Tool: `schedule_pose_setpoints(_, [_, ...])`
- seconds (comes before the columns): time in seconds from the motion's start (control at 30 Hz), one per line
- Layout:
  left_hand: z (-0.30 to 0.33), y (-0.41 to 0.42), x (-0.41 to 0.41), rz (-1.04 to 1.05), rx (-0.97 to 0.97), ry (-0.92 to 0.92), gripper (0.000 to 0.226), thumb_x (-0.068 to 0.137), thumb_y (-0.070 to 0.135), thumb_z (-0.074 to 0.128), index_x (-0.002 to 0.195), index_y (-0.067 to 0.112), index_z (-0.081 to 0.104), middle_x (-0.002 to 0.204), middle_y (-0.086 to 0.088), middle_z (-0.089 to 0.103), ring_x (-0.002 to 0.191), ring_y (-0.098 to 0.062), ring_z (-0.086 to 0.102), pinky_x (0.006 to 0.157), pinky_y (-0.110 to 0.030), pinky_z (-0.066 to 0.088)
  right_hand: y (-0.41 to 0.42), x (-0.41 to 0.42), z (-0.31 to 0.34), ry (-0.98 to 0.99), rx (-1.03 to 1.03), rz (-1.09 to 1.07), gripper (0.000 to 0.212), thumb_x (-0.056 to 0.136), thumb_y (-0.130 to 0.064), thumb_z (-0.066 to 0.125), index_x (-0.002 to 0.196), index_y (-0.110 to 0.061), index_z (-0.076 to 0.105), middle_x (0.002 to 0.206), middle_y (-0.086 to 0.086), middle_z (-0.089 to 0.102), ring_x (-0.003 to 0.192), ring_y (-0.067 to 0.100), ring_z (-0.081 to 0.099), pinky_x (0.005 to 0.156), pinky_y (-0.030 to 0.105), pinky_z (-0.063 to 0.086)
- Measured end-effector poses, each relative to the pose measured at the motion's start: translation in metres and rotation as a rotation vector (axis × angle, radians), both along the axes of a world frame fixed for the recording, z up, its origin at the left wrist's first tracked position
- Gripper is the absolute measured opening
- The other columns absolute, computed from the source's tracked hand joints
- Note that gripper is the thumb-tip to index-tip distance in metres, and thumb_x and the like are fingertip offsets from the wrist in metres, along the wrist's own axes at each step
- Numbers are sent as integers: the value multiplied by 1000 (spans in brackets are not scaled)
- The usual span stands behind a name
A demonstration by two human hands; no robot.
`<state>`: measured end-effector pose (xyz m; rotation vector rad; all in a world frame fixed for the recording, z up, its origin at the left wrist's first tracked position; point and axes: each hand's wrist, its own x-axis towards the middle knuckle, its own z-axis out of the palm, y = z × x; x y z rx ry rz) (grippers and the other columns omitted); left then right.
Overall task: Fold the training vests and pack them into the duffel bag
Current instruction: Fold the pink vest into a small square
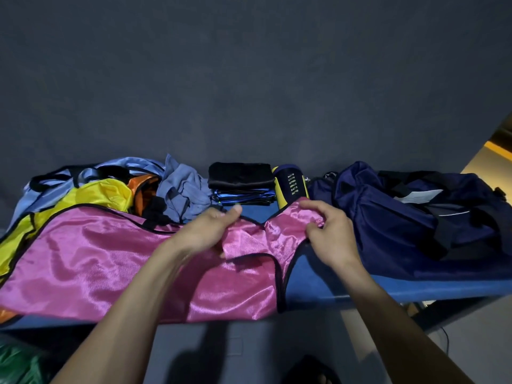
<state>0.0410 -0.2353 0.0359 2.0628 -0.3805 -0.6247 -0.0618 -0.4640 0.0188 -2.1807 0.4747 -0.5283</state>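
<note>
A shiny pink vest [105, 259] with black trim lies spread across the blue table [360, 286], its shoulder straps pointing right. My left hand [207, 231] pinches one strap near the neckline. My right hand [327, 231] grips the other strap at its right end. A navy duffel bag [410, 217] sits open at the right end of the table, just beyond my right hand. Behind the pink vest lie a yellow vest [94, 198], an orange one [141, 189] and a light blue one [116, 167] in a loose heap.
A crumpled grey-blue cloth [182, 189], a stack of folded dark and blue garments [241, 184] and a navy and yellow bottle [291, 184] stand along the back edge against the dark wall. Green fabric [16, 364] shows at the lower left, below the table.
</note>
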Motion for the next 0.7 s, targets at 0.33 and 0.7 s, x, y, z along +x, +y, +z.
schedule_pose_setpoints(0.33, [32,-36,-11,216,-173,-350,59,103,53,44,56,20,30,46,8,30,46,-18,30,57,-36,27,26,-13,18,-312,-111,29,21,91,-13,73,108,-23,80,106,-19,75,94,-9,67,87,11,49])
schedule_pose_setpoints(0.7, [21,-75,-15,89,-35,-437,71,98,60,50,49,13,32,42,2,29,44,-21,30,49,-35,25,47,-6,30,-394,95,79,44,89,-4,72,127,-25,65,91,-10,68,62,8,60,63,15,48])
